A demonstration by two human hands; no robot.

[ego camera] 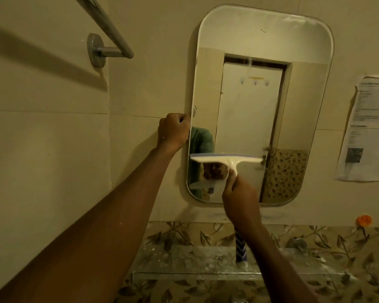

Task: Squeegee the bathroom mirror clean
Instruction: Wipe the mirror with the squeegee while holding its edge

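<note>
The right hand (239, 193) grips the squeegee (225, 159), low on the mirror (260, 40); the left hand (173, 133), a closed fist, steadies its edge; most glass above looks wiped; the bottom strip seems left.

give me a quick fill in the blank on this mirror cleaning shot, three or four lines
1. The right hand holds the ____ by its handle.
2. The squeegee's blade lies across the ____ part of the mirror.
3. The left hand grips the mirror's ____ edge.
4. A sheet of ____ hangs on the wall right of the mirror.

Missing words: squeegee; lower; left; paper
</note>
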